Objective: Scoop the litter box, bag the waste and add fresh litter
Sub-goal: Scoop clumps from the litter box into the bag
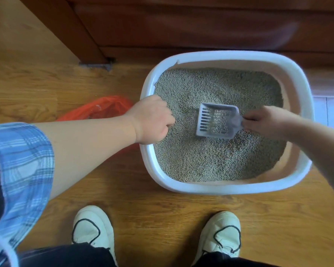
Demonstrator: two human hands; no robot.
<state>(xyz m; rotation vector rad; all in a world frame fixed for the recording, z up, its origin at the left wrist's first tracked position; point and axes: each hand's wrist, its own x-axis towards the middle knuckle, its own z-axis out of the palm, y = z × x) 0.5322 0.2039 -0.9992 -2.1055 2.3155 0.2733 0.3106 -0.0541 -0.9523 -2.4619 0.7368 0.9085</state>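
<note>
A white litter box (229, 188) stands on the wooden floor, filled with grey-green granules (210, 160). My right hand (266, 120) grips the handle of a pale grey slotted scoop (216, 120), whose blade lies on the litter near the middle with some granules in it. My left hand (152, 120) grips the box's left rim, fingers curled over the edge. An orange plastic bag (102, 107) lies on the floor just left of the box, partly hidden by my left forearm.
Dark wooden furniture (181, 26) runs along the back, close behind the box. My two pale shoes (93, 230) stand in front of the box. Light tiles (332, 110) begin at the right edge. Bare floor lies at the left.
</note>
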